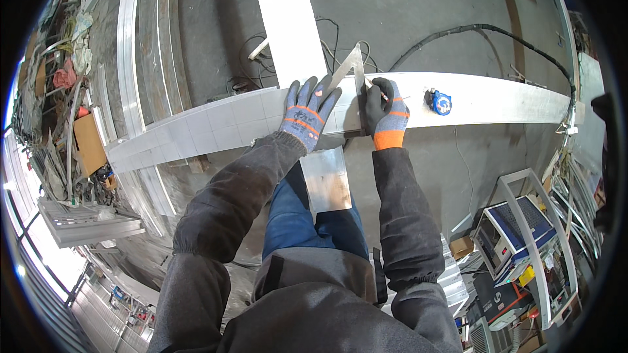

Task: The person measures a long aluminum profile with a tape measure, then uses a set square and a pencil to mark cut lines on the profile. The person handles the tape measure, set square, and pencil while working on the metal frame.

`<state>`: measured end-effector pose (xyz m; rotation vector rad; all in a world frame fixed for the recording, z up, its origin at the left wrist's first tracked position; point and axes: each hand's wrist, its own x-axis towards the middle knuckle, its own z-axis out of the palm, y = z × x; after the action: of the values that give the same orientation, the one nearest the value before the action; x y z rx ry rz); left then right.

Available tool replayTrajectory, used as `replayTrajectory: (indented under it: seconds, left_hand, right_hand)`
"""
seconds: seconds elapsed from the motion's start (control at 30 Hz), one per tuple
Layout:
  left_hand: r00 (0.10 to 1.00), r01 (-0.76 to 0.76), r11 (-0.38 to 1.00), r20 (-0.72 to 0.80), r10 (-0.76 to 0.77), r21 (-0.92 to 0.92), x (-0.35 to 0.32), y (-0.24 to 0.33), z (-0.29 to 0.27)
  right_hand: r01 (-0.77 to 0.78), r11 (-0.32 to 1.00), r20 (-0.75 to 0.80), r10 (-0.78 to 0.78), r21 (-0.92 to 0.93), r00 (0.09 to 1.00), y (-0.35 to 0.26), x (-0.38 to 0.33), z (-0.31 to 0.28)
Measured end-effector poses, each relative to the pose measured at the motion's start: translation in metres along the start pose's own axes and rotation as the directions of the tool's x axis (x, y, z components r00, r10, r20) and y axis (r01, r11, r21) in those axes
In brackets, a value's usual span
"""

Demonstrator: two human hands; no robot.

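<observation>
Across the white metal beam, whose left part has a grid of lines, my gloved left hand lies flat with fingers spread. Its fingertips rest beside a metal triangle square that lies across the beam. On the square's other side my gloved right hand is closed, fingers curled, round a thin pen-like stick; only small bits of it show. A blue tape measure sits on the beam to the right of that hand. Below the beam, a flat metal piece shows in front of my legs.
A wide white beam runs away from the far edge. Black cable loops over the floor at right. Metal profiles and piled material stand left. A blue-and-white machine stands behind a metal frame at lower right.
</observation>
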<state>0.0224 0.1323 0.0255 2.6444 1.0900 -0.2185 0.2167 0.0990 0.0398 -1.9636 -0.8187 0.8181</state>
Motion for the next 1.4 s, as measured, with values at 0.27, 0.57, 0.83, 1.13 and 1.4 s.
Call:
replayTrajectory:
  seconds: [0.27, 0.57, 0.83, 1.13, 1.4]
  left_hand:
    - [1.0, -0.009, 0.999, -0.017, 0.01, 0.037, -0.001, 0.0, 0.002]
    - [1.0, -0.008, 1.0, -0.003, 0.008, 0.024, 0.0, 0.001, 0.0]
    - [1.0, -0.006, 0.996, 0.03, 0.004, 0.086, -0.001, 0.006, -0.005]
    - [0.983, 0.085, 0.994, 0.159, -0.095, 0.066, -0.051, 0.046, 0.012]
    - [0.951, 0.199, 0.87, 0.304, -0.06, -0.451, -0.188, 0.076, -0.002]
  right_hand:
    - [0.098, 0.989, 0.048, -0.094, -0.11, 0.994, -0.006, 0.005, -0.006]
    - [0.188, 0.973, 0.061, -0.181, -0.132, 0.982, 0.015, -0.039, -0.034]
    - [-0.031, 0.913, 0.207, 0.125, -0.407, 0.97, 0.092, -0.162, -0.078]
    - [-0.418, 0.908, 0.067, 0.419, -0.031, 0.905, 0.109, -0.287, -0.123]
    - [-0.245, 0.847, -0.223, 0.384, 0.472, 0.896, 0.08, -0.284, -0.131]
